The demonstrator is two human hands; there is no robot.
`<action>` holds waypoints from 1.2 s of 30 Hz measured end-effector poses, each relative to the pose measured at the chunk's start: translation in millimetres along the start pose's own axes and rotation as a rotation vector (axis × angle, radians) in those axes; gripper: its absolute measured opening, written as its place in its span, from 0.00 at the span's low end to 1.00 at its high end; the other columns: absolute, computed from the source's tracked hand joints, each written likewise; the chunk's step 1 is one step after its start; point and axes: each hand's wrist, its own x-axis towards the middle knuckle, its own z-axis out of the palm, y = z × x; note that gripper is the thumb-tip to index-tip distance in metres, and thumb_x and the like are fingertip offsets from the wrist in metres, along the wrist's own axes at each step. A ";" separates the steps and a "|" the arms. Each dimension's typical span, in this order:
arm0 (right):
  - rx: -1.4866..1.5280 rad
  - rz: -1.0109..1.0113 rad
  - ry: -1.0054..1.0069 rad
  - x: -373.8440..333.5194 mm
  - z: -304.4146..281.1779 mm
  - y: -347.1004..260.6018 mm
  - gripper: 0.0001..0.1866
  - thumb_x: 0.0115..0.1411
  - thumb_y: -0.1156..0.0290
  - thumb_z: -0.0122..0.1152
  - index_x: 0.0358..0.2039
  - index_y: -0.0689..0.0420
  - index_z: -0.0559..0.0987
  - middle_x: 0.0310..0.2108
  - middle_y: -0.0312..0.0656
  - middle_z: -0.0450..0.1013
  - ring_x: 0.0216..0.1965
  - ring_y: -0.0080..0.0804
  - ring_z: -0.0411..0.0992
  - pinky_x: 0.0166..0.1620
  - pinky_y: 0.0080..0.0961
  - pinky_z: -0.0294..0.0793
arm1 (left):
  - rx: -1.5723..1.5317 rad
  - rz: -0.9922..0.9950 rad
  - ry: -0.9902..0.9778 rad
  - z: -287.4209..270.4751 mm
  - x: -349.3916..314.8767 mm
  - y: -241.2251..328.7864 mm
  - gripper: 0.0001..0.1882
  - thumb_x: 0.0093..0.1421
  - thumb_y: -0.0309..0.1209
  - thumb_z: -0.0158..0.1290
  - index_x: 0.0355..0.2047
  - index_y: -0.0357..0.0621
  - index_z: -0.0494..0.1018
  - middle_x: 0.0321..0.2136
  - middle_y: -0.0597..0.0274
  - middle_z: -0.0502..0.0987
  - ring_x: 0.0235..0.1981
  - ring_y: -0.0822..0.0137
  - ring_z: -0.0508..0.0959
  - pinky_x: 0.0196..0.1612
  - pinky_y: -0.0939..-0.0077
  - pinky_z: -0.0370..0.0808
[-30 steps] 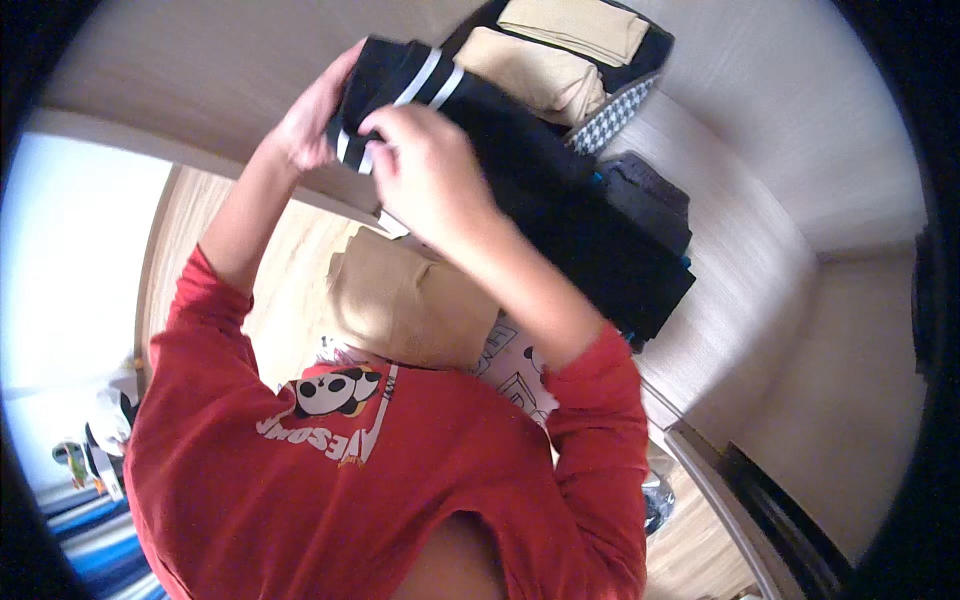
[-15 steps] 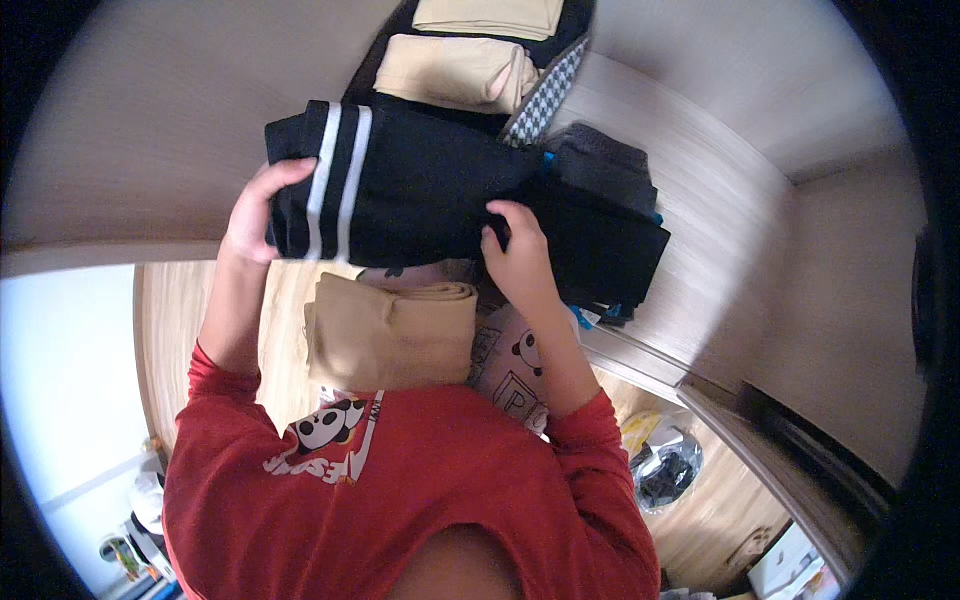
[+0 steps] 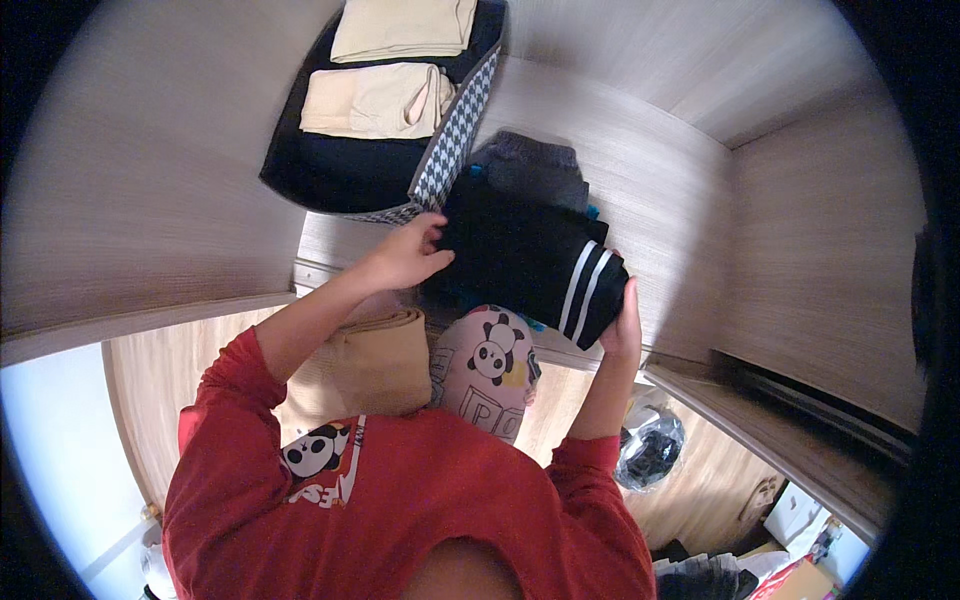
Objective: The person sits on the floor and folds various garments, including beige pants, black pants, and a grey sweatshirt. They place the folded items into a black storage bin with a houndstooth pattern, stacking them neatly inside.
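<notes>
This place seems to be a home, more exactly a clothes cabinet (image 3: 150,160) with wood-grain panels, because on its pale shelf (image 3: 640,170) there are folded dark clothes (image 3: 515,240) and a storage bin (image 3: 462,135) with a houndstooth side, which contains folded beige garments (image 3: 375,100). Outside it one sees a light wood-look floor (image 3: 720,470) with a clear plastic bag (image 3: 655,450). The person's casual red top (image 3: 420,490) and panda-printed pink legwear (image 3: 490,350) also suit a home.
</notes>
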 end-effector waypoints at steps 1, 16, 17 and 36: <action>-0.105 -0.087 -0.018 -7.5 5.3 -2.6 0.35 0.57 0.49 0.45 0.57 0.59 0.54 0.52 0.45 0.60 0.54 0.36 0.59 0.56 0.30 0.56 | 0.091 -0.036 0.021 2.5 2.0 -15.2 0.33 0.51 0.35 0.54 0.53 0.33 0.55 0.46 0.42 0.65 0.46 0.57 0.69 0.49 0.69 0.66; -0.568 0.082 0.098 51.1 -38.7 1.9 0.23 0.49 0.71 0.61 0.46 0.61 0.68 0.41 0.37 0.69 0.42 0.26 0.66 0.47 0.22 0.62 | -0.299 -0.397 -0.056 29.9 64.4 -55.1 0.41 0.49 0.43 0.55 0.56 0.33 0.50 0.53 0.46 0.60 0.53 0.57 0.61 0.54 0.69 0.59; -0.604 0.079 0.101 52.3 -39.7 4.4 0.24 0.49 0.71 0.61 0.47 0.61 0.68 0.41 0.37 0.69 0.42 0.26 0.66 0.48 0.22 0.62 | -0.320 -0.409 -0.057 29.0 61.7 -43.9 0.40 0.48 0.43 0.56 0.55 0.33 0.53 0.52 0.48 0.61 0.53 0.58 0.62 0.53 0.71 0.60; -0.385 0.042 0.068 69.0 207.8 -56.1 0.20 0.47 0.79 0.60 0.44 0.59 0.70 0.39 0.39 0.70 0.39 0.29 0.68 0.44 0.26 0.66 | -0.284 0.127 0.478 -202.5 -20.1 57.1 0.36 0.38 0.32 0.52 0.50 0.30 0.58 0.42 0.42 0.69 0.44 0.57 0.69 0.47 0.71 0.65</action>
